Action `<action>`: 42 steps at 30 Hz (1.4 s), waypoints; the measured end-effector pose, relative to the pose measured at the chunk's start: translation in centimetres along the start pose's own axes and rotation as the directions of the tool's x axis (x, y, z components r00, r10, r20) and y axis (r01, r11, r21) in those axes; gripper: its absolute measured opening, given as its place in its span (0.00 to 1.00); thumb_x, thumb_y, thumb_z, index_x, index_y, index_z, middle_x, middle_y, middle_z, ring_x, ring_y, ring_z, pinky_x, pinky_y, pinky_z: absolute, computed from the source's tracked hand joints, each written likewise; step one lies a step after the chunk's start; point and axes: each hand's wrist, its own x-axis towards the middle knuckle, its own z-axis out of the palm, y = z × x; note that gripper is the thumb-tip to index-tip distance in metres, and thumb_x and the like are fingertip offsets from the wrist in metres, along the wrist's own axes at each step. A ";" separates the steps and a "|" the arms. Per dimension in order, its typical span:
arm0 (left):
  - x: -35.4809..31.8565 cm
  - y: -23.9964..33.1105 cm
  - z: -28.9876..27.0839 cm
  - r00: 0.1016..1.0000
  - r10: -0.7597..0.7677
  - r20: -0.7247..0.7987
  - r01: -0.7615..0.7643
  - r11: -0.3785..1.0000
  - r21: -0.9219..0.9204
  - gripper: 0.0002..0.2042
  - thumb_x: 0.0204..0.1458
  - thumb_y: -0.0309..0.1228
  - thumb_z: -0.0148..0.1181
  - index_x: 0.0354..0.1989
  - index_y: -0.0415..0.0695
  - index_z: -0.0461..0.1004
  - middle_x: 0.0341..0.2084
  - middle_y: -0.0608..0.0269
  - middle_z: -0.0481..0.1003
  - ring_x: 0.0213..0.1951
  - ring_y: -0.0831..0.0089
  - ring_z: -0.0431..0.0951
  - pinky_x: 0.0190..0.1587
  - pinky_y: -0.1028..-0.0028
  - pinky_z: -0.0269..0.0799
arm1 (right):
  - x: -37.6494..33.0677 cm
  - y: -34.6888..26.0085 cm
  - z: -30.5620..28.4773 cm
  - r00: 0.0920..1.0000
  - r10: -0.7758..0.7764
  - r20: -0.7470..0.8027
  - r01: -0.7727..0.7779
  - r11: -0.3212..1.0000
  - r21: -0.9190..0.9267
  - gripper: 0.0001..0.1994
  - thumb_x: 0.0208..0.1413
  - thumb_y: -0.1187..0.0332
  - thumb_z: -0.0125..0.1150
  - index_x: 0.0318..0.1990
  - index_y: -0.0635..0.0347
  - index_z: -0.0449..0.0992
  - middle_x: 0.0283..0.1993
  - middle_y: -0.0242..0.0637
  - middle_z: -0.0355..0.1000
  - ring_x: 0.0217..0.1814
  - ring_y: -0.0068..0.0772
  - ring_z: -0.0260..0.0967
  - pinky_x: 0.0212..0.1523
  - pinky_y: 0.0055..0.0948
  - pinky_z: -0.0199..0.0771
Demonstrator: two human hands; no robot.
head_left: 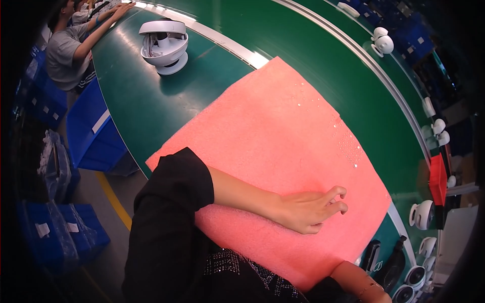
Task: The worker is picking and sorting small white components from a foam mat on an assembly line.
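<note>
Left forearm stretches out across the pink foam sheet, bare from the elbow, black sleeve bunched above it. The left hand lies on the sheet's near-right part, knuckles up, fingers curled in and pinched together at the tips — nothing visible between them. Right wrist peeks in just past the sheet's near corner — bracelet on, hand itself cut off by the frame.

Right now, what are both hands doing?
Left hand: resting on the pink foam sheet, fingers curled, holding nothing visible.
Right hand: out of view; only its wrist shows.
</note>
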 end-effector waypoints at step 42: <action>0.3 -1.1 -0.2 1.000 0.012 -0.016 -0.012 1.000 0.025 0.23 0.37 0.18 0.53 0.45 0.37 0.57 0.45 0.44 0.52 0.32 0.48 0.72 0.32 0.58 0.70 | 2.1 0.2 -0.6 0.911 -0.266 0.315 0.261 0.964 0.057 0.11 0.41 0.62 0.52 0.21 0.61 0.72 0.23 0.45 0.68 0.30 0.41 0.68 0.32 0.41 0.66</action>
